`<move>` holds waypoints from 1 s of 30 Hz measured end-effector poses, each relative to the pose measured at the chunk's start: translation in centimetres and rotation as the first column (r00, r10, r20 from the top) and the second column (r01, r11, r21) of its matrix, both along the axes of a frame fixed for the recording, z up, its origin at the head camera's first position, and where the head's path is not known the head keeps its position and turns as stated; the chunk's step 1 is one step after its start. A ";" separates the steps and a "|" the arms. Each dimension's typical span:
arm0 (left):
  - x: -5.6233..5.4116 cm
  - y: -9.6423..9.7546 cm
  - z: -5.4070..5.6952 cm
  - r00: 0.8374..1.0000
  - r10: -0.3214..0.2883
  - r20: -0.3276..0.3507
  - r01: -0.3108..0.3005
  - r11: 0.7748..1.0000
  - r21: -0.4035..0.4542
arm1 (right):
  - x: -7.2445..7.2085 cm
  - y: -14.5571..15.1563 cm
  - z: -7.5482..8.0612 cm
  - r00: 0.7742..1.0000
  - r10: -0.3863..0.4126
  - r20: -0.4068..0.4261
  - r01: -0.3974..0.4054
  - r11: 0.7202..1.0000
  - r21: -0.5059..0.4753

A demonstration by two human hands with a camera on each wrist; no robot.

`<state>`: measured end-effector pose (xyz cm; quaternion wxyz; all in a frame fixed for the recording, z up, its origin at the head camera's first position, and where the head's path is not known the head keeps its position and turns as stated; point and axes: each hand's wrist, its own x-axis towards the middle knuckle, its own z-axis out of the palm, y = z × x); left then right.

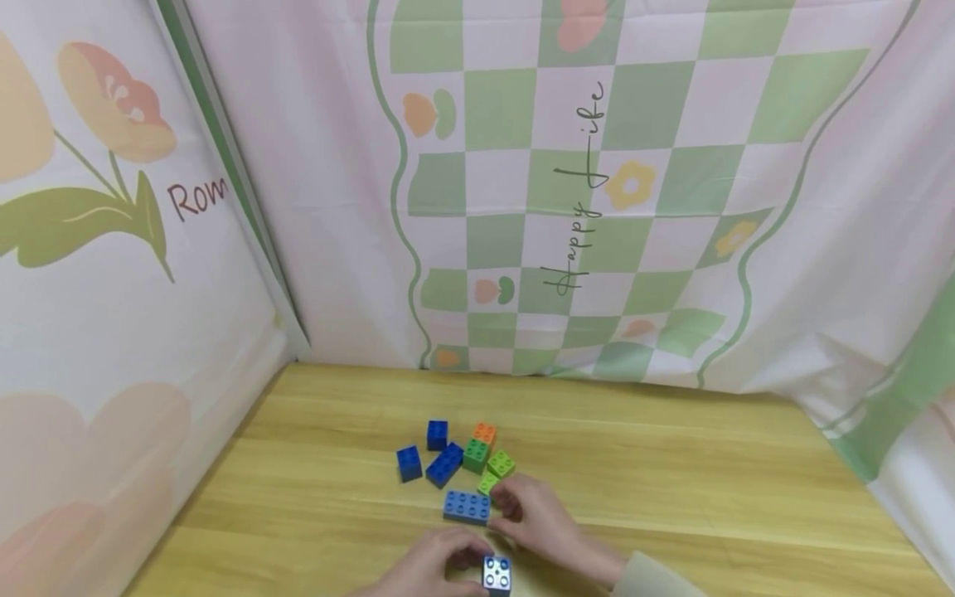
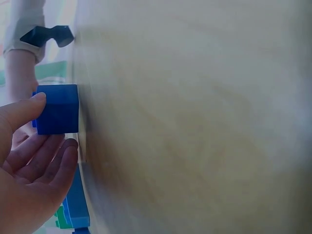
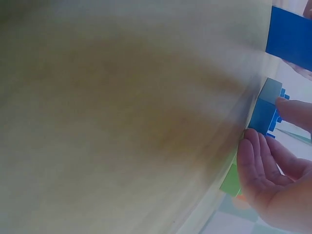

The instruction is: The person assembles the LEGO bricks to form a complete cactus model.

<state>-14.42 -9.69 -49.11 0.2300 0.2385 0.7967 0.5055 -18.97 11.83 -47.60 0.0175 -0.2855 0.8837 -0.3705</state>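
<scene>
In the head view my left hand (image 1: 436, 564) is at the bottom, holding a small blue two-by-two toy brick (image 1: 496, 574) by its side. The left wrist view shows the thumb on this blue brick (image 2: 58, 111), with the fingers curved below. My right hand (image 1: 539, 516) is at the right end of a lighter blue two-by-four brick (image 1: 467, 507) lying studs up on the table. In the right wrist view its thumb and fingertips are spread around that brick's (image 3: 263, 109) near end; firm contact cannot be made out. A lime brick (image 1: 488, 483) is partly hidden behind the right fingers.
Beyond the hands on the wooden table (image 1: 709, 489) lie a second lime brick (image 1: 501, 463), a green brick (image 1: 476, 455), an orange brick (image 1: 485, 433), a long dark blue brick (image 1: 445, 465) and two small dark blue bricks (image 1: 409, 463). Printed curtains (image 1: 328, 207) border the table.
</scene>
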 end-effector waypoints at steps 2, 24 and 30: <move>0.0 0.0 0.0 1.000 -0.005 -0.010 0.005 1.000 0.001 | 0.0 -0.1 0.0 1.000 -0.003 -0.003 0.003 1.000 0.010; -0.1 -0.3 -0.3 0.998 0.014 0.060 -0.014 1.000 -0.016 | 0.0 -0.2 0.8 0.999 -0.009 -0.035 0.012 0.994 0.104; -0.1 -0.4 -0.4 0.999 0.007 0.054 -0.007 1.000 -0.012 | 0.2 0.6 0.7 0.998 -0.017 -0.067 0.025 0.993 0.116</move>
